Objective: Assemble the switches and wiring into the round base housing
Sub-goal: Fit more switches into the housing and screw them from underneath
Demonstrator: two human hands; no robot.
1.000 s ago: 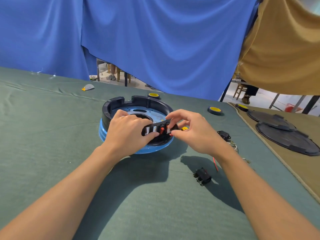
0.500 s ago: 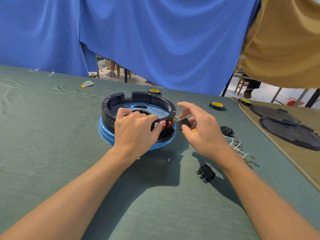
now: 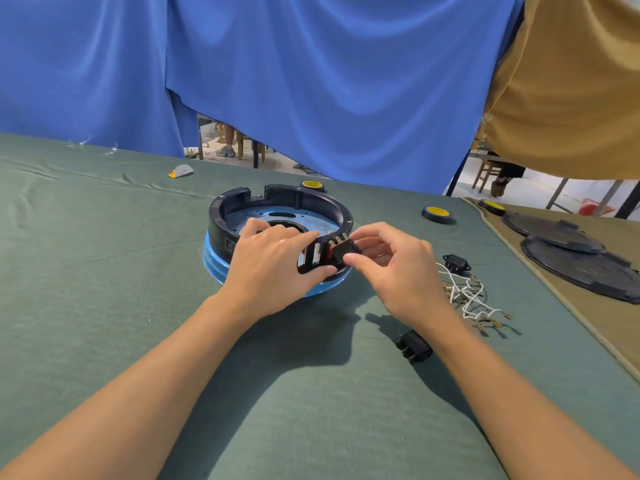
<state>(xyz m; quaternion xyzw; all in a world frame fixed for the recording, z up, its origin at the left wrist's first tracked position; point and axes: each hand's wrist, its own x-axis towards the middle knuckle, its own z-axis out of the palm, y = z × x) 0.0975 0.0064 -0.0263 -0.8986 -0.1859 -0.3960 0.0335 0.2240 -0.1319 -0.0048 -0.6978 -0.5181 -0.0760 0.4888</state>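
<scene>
On green cloth [image 3: 104,306], black-walled blue housing [image 3: 219,233]

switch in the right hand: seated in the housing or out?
Not seated, it seems: the right hand pinches the switch tilted at the near rim of the housing, terminals showing above it.

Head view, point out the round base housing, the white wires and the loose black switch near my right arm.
round base housing [image 3: 311,198], head view, far black rim.
white wires [image 3: 462,292], head view, middle of the bundle.
loose black switch [image 3: 415,346], head view, its top face.
</scene>
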